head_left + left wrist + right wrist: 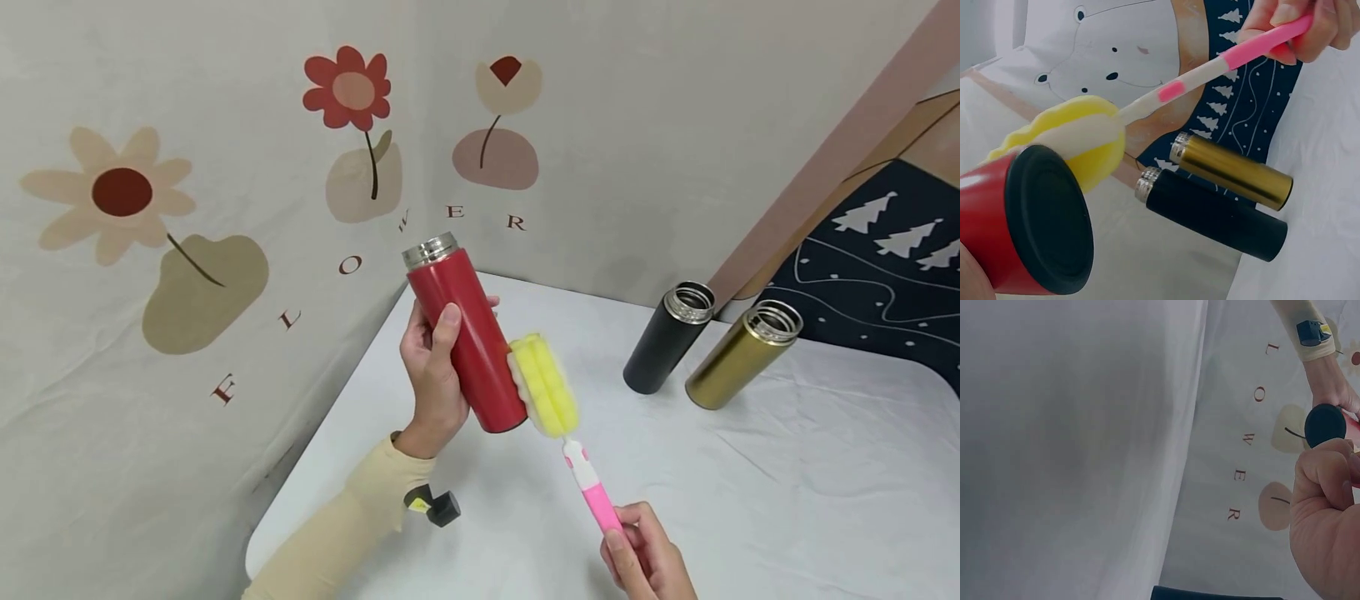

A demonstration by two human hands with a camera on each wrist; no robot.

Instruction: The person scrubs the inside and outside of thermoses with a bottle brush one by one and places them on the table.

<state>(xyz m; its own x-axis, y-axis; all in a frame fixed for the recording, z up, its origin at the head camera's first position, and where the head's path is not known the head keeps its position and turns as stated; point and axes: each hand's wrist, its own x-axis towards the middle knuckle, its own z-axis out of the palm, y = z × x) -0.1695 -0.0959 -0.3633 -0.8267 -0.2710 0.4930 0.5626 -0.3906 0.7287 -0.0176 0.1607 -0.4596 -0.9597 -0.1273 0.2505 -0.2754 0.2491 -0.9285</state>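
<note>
My left hand (435,367) grips a red thermos bottle (468,342) around its middle, thumb across the front. The bottle is tilted, its bare steel mouth at the upper left and its dark base (1050,219) toward the left wrist camera. In my right hand (648,554) is a bottle brush, pinched by its pink handle (602,505) between thumb and fingers. The brush's yellow and white sponge head (551,385) lies right along the lower right side of the red bottle, outside it.
On the white-covered table (750,492), a black bottle (663,346) and a gold bottle (738,358) stand at the right, both without lids. A fabric wall (637,142) with printed flowers and letters rises behind the table. A small black camera (442,507) sits on the left wrist.
</note>
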